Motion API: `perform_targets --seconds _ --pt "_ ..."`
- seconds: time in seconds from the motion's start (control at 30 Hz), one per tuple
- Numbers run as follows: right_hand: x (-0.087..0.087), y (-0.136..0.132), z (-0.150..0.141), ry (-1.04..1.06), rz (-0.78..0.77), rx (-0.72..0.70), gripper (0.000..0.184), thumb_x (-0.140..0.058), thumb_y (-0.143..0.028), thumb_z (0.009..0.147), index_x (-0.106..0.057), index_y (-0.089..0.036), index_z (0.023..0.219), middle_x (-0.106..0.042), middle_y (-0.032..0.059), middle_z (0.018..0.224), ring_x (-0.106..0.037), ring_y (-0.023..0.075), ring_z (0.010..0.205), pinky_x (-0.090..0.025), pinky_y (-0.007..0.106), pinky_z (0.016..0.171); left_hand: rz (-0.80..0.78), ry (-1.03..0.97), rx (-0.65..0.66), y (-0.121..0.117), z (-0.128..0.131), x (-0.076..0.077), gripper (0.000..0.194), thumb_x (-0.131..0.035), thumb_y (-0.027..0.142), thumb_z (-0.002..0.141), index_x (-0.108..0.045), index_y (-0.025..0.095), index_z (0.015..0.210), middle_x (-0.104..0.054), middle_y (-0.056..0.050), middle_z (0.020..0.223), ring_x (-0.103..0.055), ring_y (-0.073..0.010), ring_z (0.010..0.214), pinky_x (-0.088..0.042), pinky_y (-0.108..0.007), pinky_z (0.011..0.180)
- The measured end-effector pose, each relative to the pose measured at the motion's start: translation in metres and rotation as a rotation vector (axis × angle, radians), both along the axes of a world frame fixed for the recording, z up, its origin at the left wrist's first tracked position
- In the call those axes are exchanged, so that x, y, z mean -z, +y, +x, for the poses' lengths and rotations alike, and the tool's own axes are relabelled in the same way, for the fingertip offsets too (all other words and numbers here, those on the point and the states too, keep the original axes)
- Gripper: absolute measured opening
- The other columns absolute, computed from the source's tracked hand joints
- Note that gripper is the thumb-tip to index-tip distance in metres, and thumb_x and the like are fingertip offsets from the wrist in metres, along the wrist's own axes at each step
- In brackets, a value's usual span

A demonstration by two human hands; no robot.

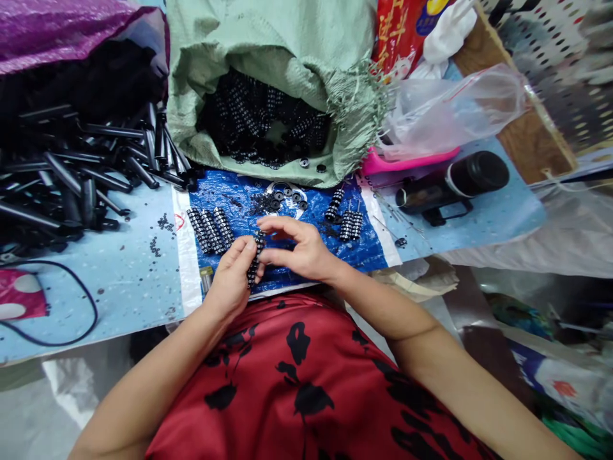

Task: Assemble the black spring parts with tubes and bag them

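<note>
My left hand grips a rod-like stack of black rings with white marks, thumb along its near side. My right hand is at the same stack, thumb and a lower finger against its side, index finger bent over the top end. Some of its fingertips are hidden. Several similar stacks lie side by side left of my hands on a blue printed sheet. More stacks on thin metal pins lie to the right. Loose black discs are scattered beyond my hands.
A green woven sack gapes at the back, full of similar stacks. Black tubes are heaped at left beside a purple bag. To the right lie a black flask, a pink tray and a clear plastic bag.
</note>
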State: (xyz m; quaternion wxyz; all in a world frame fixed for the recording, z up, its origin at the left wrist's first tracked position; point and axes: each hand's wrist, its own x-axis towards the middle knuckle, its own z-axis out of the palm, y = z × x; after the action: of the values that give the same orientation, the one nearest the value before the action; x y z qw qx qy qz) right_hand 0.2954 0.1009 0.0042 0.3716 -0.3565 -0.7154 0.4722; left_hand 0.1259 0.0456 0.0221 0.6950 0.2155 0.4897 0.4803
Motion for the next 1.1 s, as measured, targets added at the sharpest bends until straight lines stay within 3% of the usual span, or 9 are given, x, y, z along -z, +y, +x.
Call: perform_targets --seconds 0.1,0.27,0.37,0.47,0.73,0.8,0.9,1.03,1.1 --pt "-0.004 -0.009 -0.001 -0.24 0.366 -0.07 0.093 -0.081 -0.071 0.076 -0.058 -0.014 0.146 -0.057 0.0178 0.15 -0.055 0.0279 0.144 -0.051 0.044 0.122 -0.013 -0.036 -0.048 0.001 0.0 0.002 0.042 -0.084 0.051 0.081 -0.06 0.02 0.096 -0.059 0.003 0.073 -0.05 -0.0098 0.059 -0.041 -0.02 0.052" --pt "-0.004 -0.008 -0.005 -0.432 0.597 -0.083 0.078 -0.071 -0.05 0.091 -0.047 -0.012 0.154 -0.052 0.0207 0.153 -0.056 0.0287 0.142 -0.054 0.044 0.115 0.123 0.222 -0.06 -0.004 -0.01 0.002 0.043 -0.076 0.055 0.089 -0.067 0.021 0.113 -0.067 -0.004 0.095 -0.062 -0.0158 0.084 -0.052 -0.027 0.074" --pt "0.001 0.014 -0.01 -0.462 0.591 -0.123 0.085 -0.074 -0.047 0.087 -0.043 -0.01 0.156 -0.048 0.0222 0.157 -0.05 0.0319 0.147 -0.049 0.049 0.119 0.253 0.484 -0.188 -0.008 -0.023 -0.004 0.04 -0.074 0.052 0.094 -0.067 0.023 0.12 -0.068 -0.006 0.111 -0.062 -0.0156 0.096 -0.051 -0.026 0.085" --pt "0.008 0.042 -0.022 -0.504 0.531 -0.222 0.093 -0.079 -0.042 0.08 -0.04 -0.011 0.158 -0.045 0.0218 0.16 -0.041 0.035 0.154 -0.036 0.057 0.128 0.301 0.512 -0.293 -0.012 -0.036 -0.007 0.032 -0.068 0.049 0.099 -0.068 0.024 0.118 -0.068 -0.005 0.108 -0.061 -0.0131 0.089 -0.05 -0.023 0.078" --pt "0.003 0.056 -0.049 -0.702 0.352 -0.366 0.092 -0.078 -0.034 0.087 -0.033 -0.015 0.165 -0.027 0.0173 0.172 -0.022 0.0335 0.164 -0.021 0.063 0.134 0.198 0.482 -0.112 -0.019 -0.042 -0.004 0.028 -0.071 0.046 0.097 -0.073 0.022 0.111 -0.07 -0.002 0.091 -0.058 -0.0109 0.073 -0.048 -0.021 0.068" --pt "-0.003 0.046 -0.03 -0.679 0.419 -0.319 0.085 -0.075 -0.037 0.092 -0.036 -0.015 0.164 -0.026 0.0162 0.173 -0.024 0.0298 0.164 -0.026 0.056 0.135 0.192 0.483 -0.07 -0.019 -0.042 -0.006 0.026 -0.072 0.045 0.097 -0.074 0.022 0.109 -0.07 -0.001 0.088 -0.058 -0.0121 0.071 -0.047 -0.023 0.066" --pt "-0.015 0.027 0.032 -0.607 0.474 -0.181 0.062 -0.067 -0.043 0.099 -0.052 -0.017 0.153 -0.049 0.0147 0.159 -0.046 0.0216 0.153 -0.04 0.042 0.13 0.18 0.51 -0.009 -0.017 -0.045 -0.01 0.025 -0.073 0.045 0.095 -0.076 0.022 0.107 -0.072 -0.001 0.086 -0.059 -0.0138 0.071 -0.047 -0.025 0.064" --pt "-0.022 0.009 0.135 -0.732 0.362 0.261 0.049 -0.067 -0.044 0.098 -0.063 -0.017 0.139 -0.064 0.0141 0.142 -0.06 0.0247 0.136 -0.049 0.048 0.121 0.198 0.55 0.023 -0.01 -0.042 -0.01 0.024 -0.074 0.045 0.094 -0.078 0.023 0.103 -0.072 -0.001 0.085 -0.058 -0.0136 0.069 -0.047 -0.026 0.064" --pt "-0.017 0.006 0.169 -0.798 0.294 0.254 0.052 -0.071 -0.043 0.095 -0.062 -0.016 0.139 -0.063 0.0139 0.142 -0.061 0.0263 0.134 -0.051 0.049 0.118 0.217 0.527 0.048 -0.004 -0.035 -0.009 0.025 -0.076 0.046 0.093 -0.078 0.023 0.101 -0.072 -0.002 0.083 -0.058 -0.0137 0.068 -0.047 -0.025 0.062"
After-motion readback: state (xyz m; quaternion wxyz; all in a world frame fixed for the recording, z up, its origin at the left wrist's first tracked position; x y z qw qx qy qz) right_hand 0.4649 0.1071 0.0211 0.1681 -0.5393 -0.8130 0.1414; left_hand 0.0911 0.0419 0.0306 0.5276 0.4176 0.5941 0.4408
